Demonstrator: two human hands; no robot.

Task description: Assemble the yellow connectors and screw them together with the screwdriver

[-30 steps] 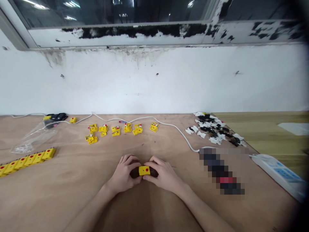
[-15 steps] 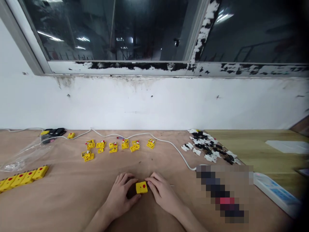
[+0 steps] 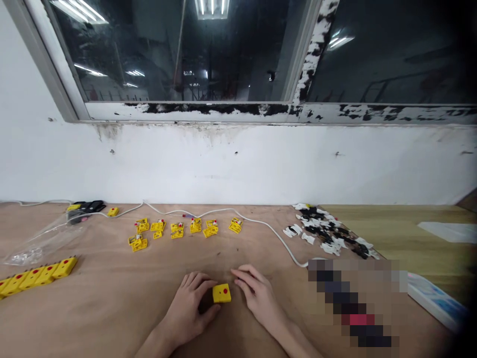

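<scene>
A small yellow box-shaped part (image 3: 221, 294) with a red round button and a small dark hole lies on the table between my hands. My left hand (image 3: 194, 303) curves beside its left edge, thumb and fingers apart. The left index fingertip is close to the box's upper left corner; whether it touches, I cannot tell. My right hand (image 3: 257, 293) is apart from the box on its right, fingers loosely stretched with nothing visible in them.
Several opened yellow casings (image 3: 177, 229) with small inner parts lie towards the wall. A row of yellow boxes (image 3: 48, 273) stands at left, near a clear plastic bag (image 3: 44, 243). A white cable (image 3: 268, 226) crosses the table. Black and white pieces (image 3: 324, 228) are heaped at right, beyond a blurred-out patch.
My right hand has drawn away from the yellow box to the right. My left thumb has parted slightly from it. The view has tilted up a little.
</scene>
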